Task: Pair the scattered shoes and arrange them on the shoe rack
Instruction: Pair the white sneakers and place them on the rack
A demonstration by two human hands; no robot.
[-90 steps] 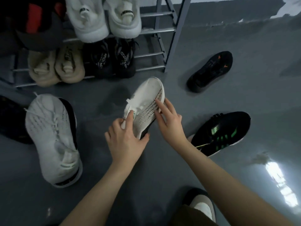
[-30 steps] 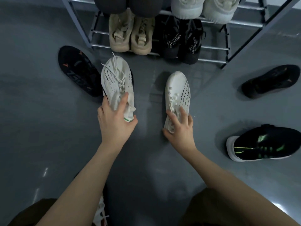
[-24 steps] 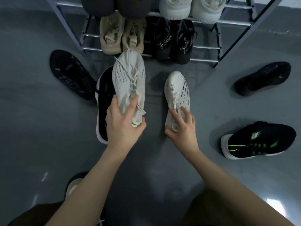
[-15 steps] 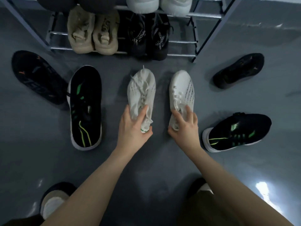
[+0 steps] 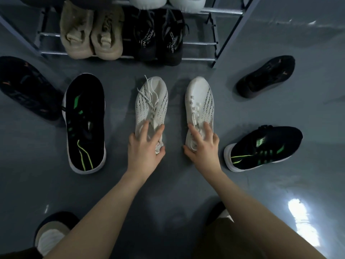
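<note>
Centrally, two white shoes stand side by side, toes toward 12 o'clock facing the shoe rack (image 5: 209, 58). Left hand (image 5: 144, 150) clasps the left white shoe (image 5: 151, 105) at its heel; right hand (image 5: 203, 148) clasps the right white shoe (image 5: 199, 101) likewise.

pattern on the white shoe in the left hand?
White shoe in the left hand: white knit with rows of small black dashes; head view.

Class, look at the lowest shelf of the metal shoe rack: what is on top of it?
On the metal shoe rack sit a beige pair and a black pair with white lettering. Their toes are hidden under the shelf above.
</note>
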